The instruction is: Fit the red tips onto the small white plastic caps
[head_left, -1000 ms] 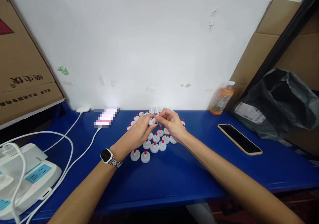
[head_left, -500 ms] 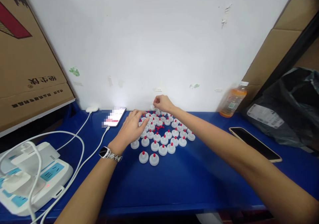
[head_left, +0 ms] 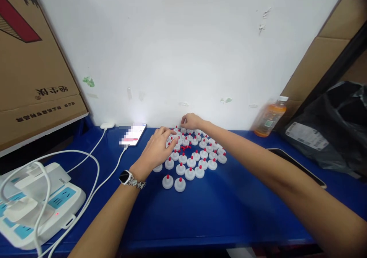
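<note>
Many round white plastic caps with small red tips, such as the front white cap (head_left: 179, 184), stand upright in a loose cluster on the blue table (head_left: 223, 212). At the cluster's back edge by the wall, my right hand (head_left: 191, 121) is pinched down on a white cap (head_left: 184, 130); its top is hidden by the fingertips. My left hand (head_left: 160, 145), a watch on its wrist, hovers over the left side of the cluster. Its fingers are spread and hold nothing I can see, covering some caps. Loose small red pieces (head_left: 186, 148) lie amid the caps.
On the left are a lit phone (head_left: 136, 135) on a charging cable and a white power strip (head_left: 64, 202). To the right stand an orange drink bottle (head_left: 271, 116), a dark phone (head_left: 298, 168) and a black plastic bag (head_left: 329, 124). A white wall (head_left: 183, 51) rises behind.
My right hand has lowered from above the back caps, where it held a white cap, down to the cluster's back edge. The left hand stays spread over the left side. The view has shifted slightly.
</note>
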`<action>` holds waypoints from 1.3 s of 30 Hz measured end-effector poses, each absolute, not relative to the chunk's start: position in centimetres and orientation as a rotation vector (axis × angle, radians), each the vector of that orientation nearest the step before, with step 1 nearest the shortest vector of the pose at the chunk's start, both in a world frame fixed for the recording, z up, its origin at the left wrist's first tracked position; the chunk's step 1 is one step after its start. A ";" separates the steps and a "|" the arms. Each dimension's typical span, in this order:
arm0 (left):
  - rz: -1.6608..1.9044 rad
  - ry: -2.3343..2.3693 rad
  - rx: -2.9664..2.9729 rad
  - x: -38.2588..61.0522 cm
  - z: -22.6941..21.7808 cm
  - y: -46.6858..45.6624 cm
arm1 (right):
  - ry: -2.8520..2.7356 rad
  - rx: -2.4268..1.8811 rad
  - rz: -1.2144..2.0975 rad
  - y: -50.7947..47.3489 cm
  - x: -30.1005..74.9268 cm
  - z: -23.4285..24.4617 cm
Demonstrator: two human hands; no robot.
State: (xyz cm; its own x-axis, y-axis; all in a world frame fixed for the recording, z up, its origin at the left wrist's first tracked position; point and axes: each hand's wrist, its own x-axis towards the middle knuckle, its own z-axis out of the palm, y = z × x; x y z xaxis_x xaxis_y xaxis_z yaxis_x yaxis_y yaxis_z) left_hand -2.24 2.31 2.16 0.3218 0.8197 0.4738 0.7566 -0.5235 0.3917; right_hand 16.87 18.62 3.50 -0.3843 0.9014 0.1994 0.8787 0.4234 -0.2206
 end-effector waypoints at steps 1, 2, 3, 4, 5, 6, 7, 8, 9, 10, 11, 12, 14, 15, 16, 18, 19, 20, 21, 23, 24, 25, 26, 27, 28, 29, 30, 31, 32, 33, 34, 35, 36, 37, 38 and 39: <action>0.973 1.485 2.473 -2.2 2.2 2.3 | -2.401 -1.536 0.116 18.3 17.2 3.4; 0.967 1.491 2.472 -2.1 2.2 2.2 | -2.402 -1.524 0.117 17.9 17.4 3.4; 0.963 1.497 2.470 -1.9 2.3 2.1 | -2.396 -1.510 0.114 17.5 17.6 3.3; 0.959 1.501 2.468 -1.8 2.3 2.1 | -2.385 -1.494 0.108 17.0 17.9 3.3; 0.957 1.502 2.467 -1.7 2.3 2.0 | -2.371 -1.479 0.100 16.5 18.1 3.4; 0.956 1.498 2.468 -1.6 2.4 2.0 | -2.355 -1.465 0.087 16.1 18.4 3.6; 0.956 1.493 2.470 -1.4 2.4 2.0 | -2.339 -1.460 0.070 15.6 18.7 3.7; 0.958 1.485 2.473 -1.3 2.3 2.0 | -2.328 -1.464 0.051 15.3 19.0 3.9; 0.958 1.478 2.475 -1.3 2.3 2.0 | -2.322 -1.477 0.036 15.0 19.2 4.1; 0.957 1.476 2.474 -1.2 2.2 2.1 | -2.324 -1.495 0.025 14.9 19.3 4.2; 0.956 1.480 2.473 -1.1 2.2 2.2 | -2.332 -1.514 0.021 14.9 19.3 4.2; 0.950 1.492 2.468 -1.1 2.1 2.2 | -2.345 -1.529 0.025 15.1 19.2 4.2; 0.937 1.520 2.465 -1.2 1.9 2.4 | -2.375 -1.545 0.050 15.6 18.8 3.9; 0.934 1.530 2.467 -1.2 1.8 2.5 | -2.387 -1.550 0.065 16.0 18.5 3.8; 0.934 1.533 2.471 -1.2 1.7 2.5 | -2.397 -1.555 0.083 16.3 18.2 3.6; 0.931 1.521 2.482 -1.3 1.6 2.6 | -2.398 -1.556 0.121 16.6 17.8 3.4; 0.931 1.509 2.489 -1.3 1.6 2.6 | -2.389 -1.550 0.134 16.5 17.7 3.5; 0.937 1.496 2.498 -1.3 1.5 2.6 | -2.374 -1.546 0.136 16.1 17.7 3.7; 0.954 1.482 2.510 -1.2 1.5 2.5 | -2.342 -1.533 0.137 15.4 17.8 4.0; 1.050 1.449 2.538 -0.9 1.6 2.4 | -2.250 -1.476 0.158 13.2 18.1 4.8; 1.118 1.430 2.551 -0.7 1.7 2.3 | -2.149 -1.381 0.235 11.7 18.3 5.2; 1.172 1.412 2.560 -0.4 1.8 2.2 | -2.077 -1.267 0.332 10.0 18.4 5.6; 1.193 1.394 2.568 -0.2 1.9 2.0 | -2.046 -1.164 0.442 8.3 18.4 5.8; 1.176 1.381 2.572 0.0 1.9 1.9 | -2.010 -1.098 0.536 6.8 18.4 6.0; 1.124 1.374 2.574 0.2 2.0 1.7 | -1.982 -1.054 0.606 5.4 18.5 6.0; 1.058 1.373 2.570 0.2 2.1 1.5 | -1.955 -1.034 0.646 4.3 18.6 5.9; 0.998 1.375 2.561 0.3 2.1 1.4 | -1.927 -1.034 0.657 3.6 18.8 5.7; 0.955 1.376 2.550 0.3 2.1 1.3 | -1.909 -1.054 0.653 3.2 19.0 5.4; 0.938 1.376 2.540 0.2 2.1 1.3 | -1.904 -1.097 0.635 3.2 19.4 5.0; 0.933 1.373 2.531 0.1 2.0 1.3 | -1.924 -1.160 0.608 3.4 19.7 4.7; 0.930 1.363 2.526 -0.1 2.0 1.3 | -1.974 -1.241 0.573 3.8 20.0 4.4; 0.925 1.351 2.524 -0.2 1.9 1.4 | -2.050 -1.332 0.518 4.4 20.2 4.2; 0.916 1.335 2.526 -0.3 1.8 1.4 | -2.143 -1.424 0.444 4.9 20.2 4.1; 0.908 1.321 2.530 -0.3 1.7 1.5 | -2.246 -1.509 0.355 5.3 20.1 4.0; 0.900 1.310 2.532 -0.3 1.6 1.5 | -2.347 -1.580 0.258 5.7 19.8 4.0; 0.895 1.305 2.534 -0.3 1.6 1.5 | -2.437 -1.635 0.160 6.0 19.4 4.1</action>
State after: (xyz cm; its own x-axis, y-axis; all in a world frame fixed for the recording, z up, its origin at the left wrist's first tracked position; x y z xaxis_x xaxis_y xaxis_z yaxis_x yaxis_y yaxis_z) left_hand -0.31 1.47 1.57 0.4422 0.7827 0.4379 0.6904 -0.6087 0.3908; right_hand 19.38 5.99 4.08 -0.3671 0.9240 0.1069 0.9022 0.3816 -0.2011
